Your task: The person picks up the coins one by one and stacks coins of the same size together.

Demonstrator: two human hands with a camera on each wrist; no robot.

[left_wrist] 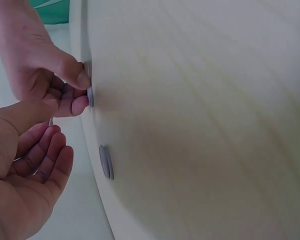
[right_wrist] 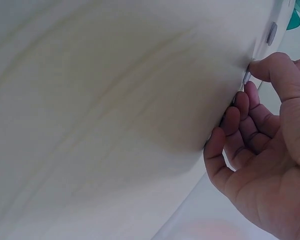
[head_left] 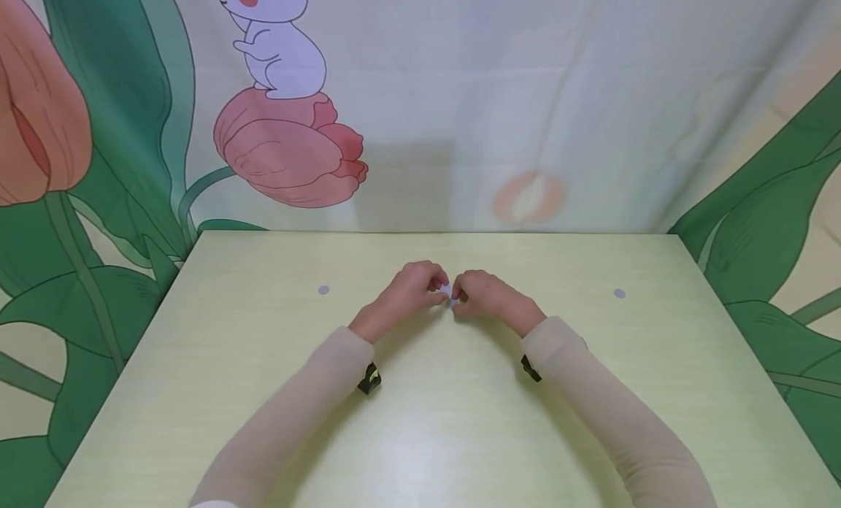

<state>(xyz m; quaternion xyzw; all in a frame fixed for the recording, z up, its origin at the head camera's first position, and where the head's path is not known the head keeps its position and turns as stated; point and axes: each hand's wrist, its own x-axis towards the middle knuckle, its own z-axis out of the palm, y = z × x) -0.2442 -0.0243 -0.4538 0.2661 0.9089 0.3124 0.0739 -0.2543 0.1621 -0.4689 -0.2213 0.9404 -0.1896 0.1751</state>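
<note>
Left hand: the left hand (head_left: 417, 285) is held over the far middle of the table (head_left: 420, 420); a small pale piece (left_wrist: 51, 121) is pinched between thumb and forefinger; the other fingers are loosely curled below, in the left wrist view.
Right hand: the right hand (head_left: 489, 295) is set just beside the left, fingertips turned towards it; the middle disc (left_wrist: 91, 97) is pinched by thumb and finger at the tabletop; the remaining fingers are bent.
Pale piece: only a thin edge is shown below the left thumb; its full shape cannot be told.
Middle disc: placed between the two hands, near the far edge of the table; mostly covered by the right fingers; its grey-lilac rim is seen edge-on.
Left disc: the left disc (head_left: 323, 290) is laid on the table, well apart from the hands in the head view; two edges are shown in the left wrist view; whether two layers are stacked cannot be told.
Right disc: the right disc (head_left: 620, 293) is laid flat, well apart from the right hand; roughly level with the left one.
Sleeves: both forearms are covered by beige sleeves (head_left: 296, 413); a dark fitting (head_left: 370, 379) is seen at each cuff.
Backdrop: the table is backed by a cloth (head_left: 420, 92); tulips, leaves and a white animal are printed on it.
</note>
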